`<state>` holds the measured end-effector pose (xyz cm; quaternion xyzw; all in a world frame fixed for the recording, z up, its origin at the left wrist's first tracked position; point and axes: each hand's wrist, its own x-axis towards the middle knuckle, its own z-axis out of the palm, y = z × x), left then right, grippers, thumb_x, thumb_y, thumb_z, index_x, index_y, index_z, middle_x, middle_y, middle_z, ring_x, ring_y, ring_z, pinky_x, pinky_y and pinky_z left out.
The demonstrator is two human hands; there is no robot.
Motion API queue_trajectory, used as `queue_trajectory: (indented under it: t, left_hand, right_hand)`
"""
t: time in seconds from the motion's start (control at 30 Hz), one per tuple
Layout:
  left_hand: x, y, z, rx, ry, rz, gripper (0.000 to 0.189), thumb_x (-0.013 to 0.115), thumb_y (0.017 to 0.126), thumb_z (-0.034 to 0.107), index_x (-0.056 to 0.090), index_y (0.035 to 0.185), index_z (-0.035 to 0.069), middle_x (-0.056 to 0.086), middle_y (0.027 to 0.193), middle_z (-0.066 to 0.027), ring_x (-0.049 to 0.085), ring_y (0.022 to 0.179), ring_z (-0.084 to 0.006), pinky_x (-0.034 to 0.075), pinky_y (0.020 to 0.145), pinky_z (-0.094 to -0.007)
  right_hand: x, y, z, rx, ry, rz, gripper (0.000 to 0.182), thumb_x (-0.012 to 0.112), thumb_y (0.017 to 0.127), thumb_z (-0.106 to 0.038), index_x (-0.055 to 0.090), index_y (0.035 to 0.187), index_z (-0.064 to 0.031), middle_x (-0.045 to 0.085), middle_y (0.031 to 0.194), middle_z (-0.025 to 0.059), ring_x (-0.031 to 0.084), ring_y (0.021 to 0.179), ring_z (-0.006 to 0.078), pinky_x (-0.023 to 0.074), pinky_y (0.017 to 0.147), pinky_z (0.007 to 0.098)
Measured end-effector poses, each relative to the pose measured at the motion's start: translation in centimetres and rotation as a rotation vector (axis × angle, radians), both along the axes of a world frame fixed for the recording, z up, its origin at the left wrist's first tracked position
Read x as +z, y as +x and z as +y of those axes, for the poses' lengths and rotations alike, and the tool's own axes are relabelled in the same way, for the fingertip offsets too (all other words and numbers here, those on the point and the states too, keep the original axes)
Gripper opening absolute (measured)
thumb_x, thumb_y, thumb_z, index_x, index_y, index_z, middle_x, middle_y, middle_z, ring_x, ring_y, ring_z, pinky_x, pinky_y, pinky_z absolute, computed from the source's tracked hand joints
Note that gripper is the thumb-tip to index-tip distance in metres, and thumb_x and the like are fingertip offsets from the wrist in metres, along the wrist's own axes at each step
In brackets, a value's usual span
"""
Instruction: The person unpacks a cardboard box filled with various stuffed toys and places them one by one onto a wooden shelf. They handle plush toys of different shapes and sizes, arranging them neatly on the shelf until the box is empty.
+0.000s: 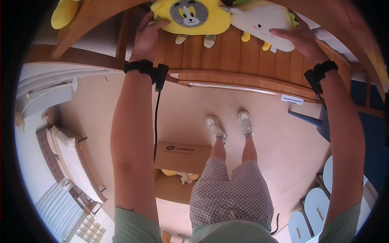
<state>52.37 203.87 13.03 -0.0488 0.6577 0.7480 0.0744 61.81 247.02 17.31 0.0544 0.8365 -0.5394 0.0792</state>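
Observation:
My left hand (148, 38) holds a yellow plush toy (220, 22) by its side, thumb in front; its other fingers are mostly hidden. A grey-and-white cat face is set in the toy's middle, and two stubby feet hang below. Beside it, touching, is a white plush toy (250, 22) with a small face, yellow feet and green frilled edging. My right hand (301, 39) grips its far side, thumb pressed on the front. Both toys are at a brown slatted wooden surface (225, 54). Each of my wrists wears a black strap with a small device and cable.
On the floor behind my legs stands an open cardboard box (182, 155) with plush toys (185, 177) inside. Another yellow plush (63, 13) is at upper left, beyond a wooden post. A bed (71, 161) stands left; light-blue rounded panels (317, 203) and dark-blue furniture (372, 145) are right.

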Motion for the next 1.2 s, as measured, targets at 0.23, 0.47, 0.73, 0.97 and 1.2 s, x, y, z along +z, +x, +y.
queue_trajectory:
  t: [0.23,0.47,0.73,0.97,1.2]
  left_hand:
    - [0.3,0.7,0.3,0.131,0.036,0.013,0.038,0.075,0.090,-0.001,0.065,0.127,0.007,0.069,0.122,-0.0047,0.063,0.119,-0.0167,0.050,0.100,-0.0314]
    - [0.1,1.8,-0.5,0.045,-0.106,0.144,0.043,0.076,0.090,0.001,0.062,0.131,0.005,0.064,0.133,-0.0065,0.059,0.127,-0.0182,0.049,0.104,-0.0317]
    - [2.6,1.6,2.1,-0.209,-0.398,0.158,0.075,0.087,0.077,0.000,0.051,0.143,0.003,0.066,0.133,-0.0097,0.062,0.127,-0.0220,0.050,0.110,-0.0364]
    - [2.6,1.2,0.6,-0.020,-0.540,0.119,0.071,0.086,0.077,-0.002,0.053,0.140,0.001,0.068,0.129,-0.0091,0.066,0.120,-0.0213,0.054,0.105,-0.0353]
    - [3.1,1.2,1.1,-0.066,-0.568,0.139,0.074,0.085,0.077,-0.002,0.051,0.142,0.002,0.067,0.130,-0.0102,0.066,0.121,-0.0224,0.052,0.106,-0.0357]
  right_hand:
    - [-1.5,-1.5,1.9,0.031,0.013,0.042,0.088,0.094,0.078,-0.031,0.050,0.148,0.0000,0.067,0.132,0.0118,0.065,0.119,0.0212,0.0529,0.104,0.0361]
    - [-0.7,-2.2,0.5,0.085,0.334,0.133,0.092,0.096,0.075,-0.036,0.050,0.146,0.0019,0.066,0.132,0.0137,0.065,0.119,0.0238,0.0522,0.104,0.0357]
    - [-4.1,-0.3,3.1,0.037,0.076,0.177,0.087,0.096,0.076,-0.033,0.054,0.142,0.0035,0.066,0.136,0.0170,0.063,0.126,0.0271,0.0484,0.110,0.0360]
    - [-4.3,-0.7,3.5,0.010,0.212,0.064,0.074,0.091,0.084,-0.030,0.056,0.141,0.0032,0.068,0.134,0.0164,0.064,0.124,0.0267,0.0477,0.109,0.0366]
    - [-4.4,-0.2,2.5,0.027,0.205,0.052,0.074,0.088,0.087,-0.034,0.055,0.143,0.0010,0.068,0.135,0.0150,0.064,0.125,0.0263,0.0474,0.109,0.0370]
